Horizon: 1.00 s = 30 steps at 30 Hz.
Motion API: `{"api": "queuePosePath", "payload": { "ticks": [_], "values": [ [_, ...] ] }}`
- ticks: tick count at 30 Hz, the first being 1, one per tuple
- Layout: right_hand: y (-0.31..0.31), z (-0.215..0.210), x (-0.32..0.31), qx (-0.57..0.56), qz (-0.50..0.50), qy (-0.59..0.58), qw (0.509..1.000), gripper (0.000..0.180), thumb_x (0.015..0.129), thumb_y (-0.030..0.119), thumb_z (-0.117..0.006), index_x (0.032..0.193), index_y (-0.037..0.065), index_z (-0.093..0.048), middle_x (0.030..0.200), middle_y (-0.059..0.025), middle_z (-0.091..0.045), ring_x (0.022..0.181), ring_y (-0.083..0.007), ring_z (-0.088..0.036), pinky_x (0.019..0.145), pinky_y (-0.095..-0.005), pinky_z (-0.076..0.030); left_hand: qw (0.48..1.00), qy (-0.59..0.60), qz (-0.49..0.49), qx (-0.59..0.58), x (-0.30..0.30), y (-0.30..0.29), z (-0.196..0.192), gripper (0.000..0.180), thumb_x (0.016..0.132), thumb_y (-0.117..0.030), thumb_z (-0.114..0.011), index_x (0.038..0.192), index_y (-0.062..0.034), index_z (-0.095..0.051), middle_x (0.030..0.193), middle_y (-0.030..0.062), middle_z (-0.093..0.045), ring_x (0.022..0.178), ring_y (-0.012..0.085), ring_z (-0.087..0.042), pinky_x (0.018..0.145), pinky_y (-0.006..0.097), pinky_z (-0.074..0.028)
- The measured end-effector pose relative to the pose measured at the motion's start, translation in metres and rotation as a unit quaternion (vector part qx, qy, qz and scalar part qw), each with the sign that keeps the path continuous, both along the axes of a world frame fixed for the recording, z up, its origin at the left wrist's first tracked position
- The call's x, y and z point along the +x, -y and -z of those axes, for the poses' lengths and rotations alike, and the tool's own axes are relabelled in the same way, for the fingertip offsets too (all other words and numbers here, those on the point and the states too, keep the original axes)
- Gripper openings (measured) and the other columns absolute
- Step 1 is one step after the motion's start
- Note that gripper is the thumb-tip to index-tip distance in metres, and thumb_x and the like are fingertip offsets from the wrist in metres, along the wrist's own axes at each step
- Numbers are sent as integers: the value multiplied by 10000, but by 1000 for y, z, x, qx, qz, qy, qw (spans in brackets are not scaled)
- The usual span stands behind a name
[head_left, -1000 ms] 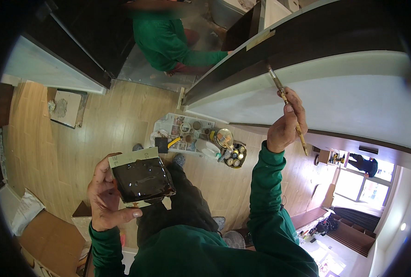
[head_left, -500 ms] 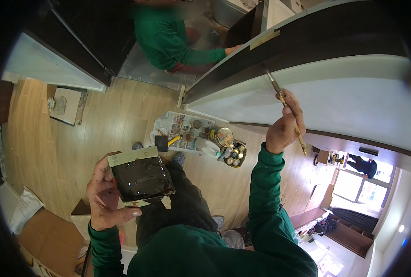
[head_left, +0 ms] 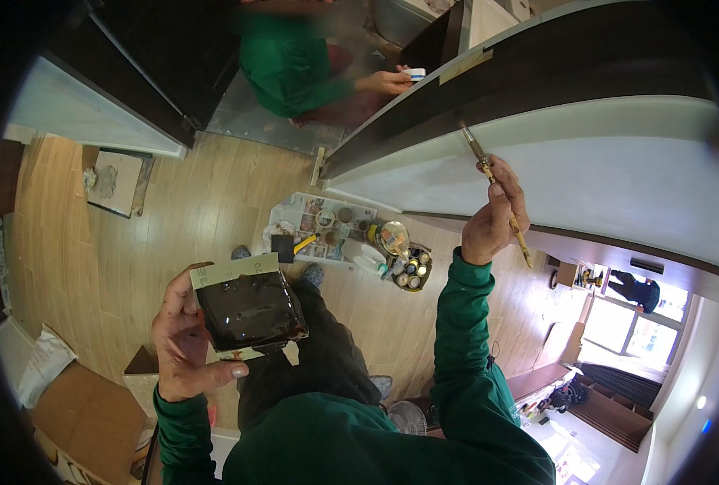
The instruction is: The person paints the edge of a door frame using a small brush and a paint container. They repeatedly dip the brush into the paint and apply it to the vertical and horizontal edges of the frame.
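In my left hand (head_left: 183,343) I grip a square sheet of sandpaper-like backing or card that carries a pool of glossy dark brown paint (head_left: 253,311); its pale greenish edge (head_left: 234,270) shows along the top. Between the fingers and thumb of my right hand (head_left: 497,212) is a slim paintbrush (head_left: 487,166) with a bamboo-coloured handle and metal ferrule. The brush tip meets the lower edge of a dark brown door-frame face (head_left: 553,77), where it borders a white strip. Whether the bristles press on it is too small to tell.
Newspaper (head_left: 303,212) on the wood floor holds cups, a black-and-yellow tool (head_left: 304,242), a white bottle (head_left: 367,257) and a box of small cans (head_left: 413,269). A co-worker in green (head_left: 282,69) crouches beyond the frame. Cardboard (head_left: 84,412) stands at lower left.
My right hand and the brush have shifted slightly left along the dark edge. The co-worker's hand has drawn back and now shows a small white-and-blue object.
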State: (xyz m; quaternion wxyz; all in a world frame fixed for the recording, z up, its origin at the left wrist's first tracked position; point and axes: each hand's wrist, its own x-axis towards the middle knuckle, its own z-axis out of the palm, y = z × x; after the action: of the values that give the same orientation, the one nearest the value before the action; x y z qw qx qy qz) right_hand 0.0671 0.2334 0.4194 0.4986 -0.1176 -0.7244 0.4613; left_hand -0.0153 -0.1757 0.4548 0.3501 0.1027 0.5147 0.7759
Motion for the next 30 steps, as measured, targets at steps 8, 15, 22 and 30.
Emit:
{"api": "queuePosePath", "payload": {
  "ticks": [8, 15, 22, 30],
  "values": [
    [6, -7, 1, -16, 0, -18, 1000, 321, 840, 78, -564, 1063, -113, -693, 1129, -276, -670, 1053, -341, -648, 953, -450, -507, 1000, -10, 4, 3, -1, 1, 3, 1116, 530, 38, -894, 1492, 50, -329, 1334, 165, -612, 1242, 258, -595, 1046, 380, -470],
    [6, 2, -1, -35, -1, -8, 999, 318, 825, 101, -601, 1033, -120, -696, 1122, -271, -665, 1056, -330, -636, 954, -421, -494, 1000, -1, 6, 1, -2, 0, 4, 1119, 532, 42, -895, 1495, 51, -325, 1343, 167, -607, 1253, 261, -586, 1049, 384, -468],
    [5, 13, 2, -36, 8, 30, 999, 309, 829, 81, -587, 1042, -114, -694, 1116, -266, -668, 1091, -336, -624, 958, -419, -492, 1000, -6, 6, -6, -2, -1, 5, 1127, 531, 42, -903, 1498, 48, -322, 1345, 168, -606, 1252, 259, -586, 1050, 387, -466],
    [4, 6, 3, -1, -5, -4, 1000, 326, 871, 57, -520, 1106, -109, -673, 1133, -282, -677, 1019, -356, -667, 965, -464, -514, 1000, 4, 4, 5, -4, 0, 7, 1122, 529, 40, -900, 1493, 52, -326, 1348, 170, -604, 1258, 259, -580, 1062, 388, -454]
  ]
}}
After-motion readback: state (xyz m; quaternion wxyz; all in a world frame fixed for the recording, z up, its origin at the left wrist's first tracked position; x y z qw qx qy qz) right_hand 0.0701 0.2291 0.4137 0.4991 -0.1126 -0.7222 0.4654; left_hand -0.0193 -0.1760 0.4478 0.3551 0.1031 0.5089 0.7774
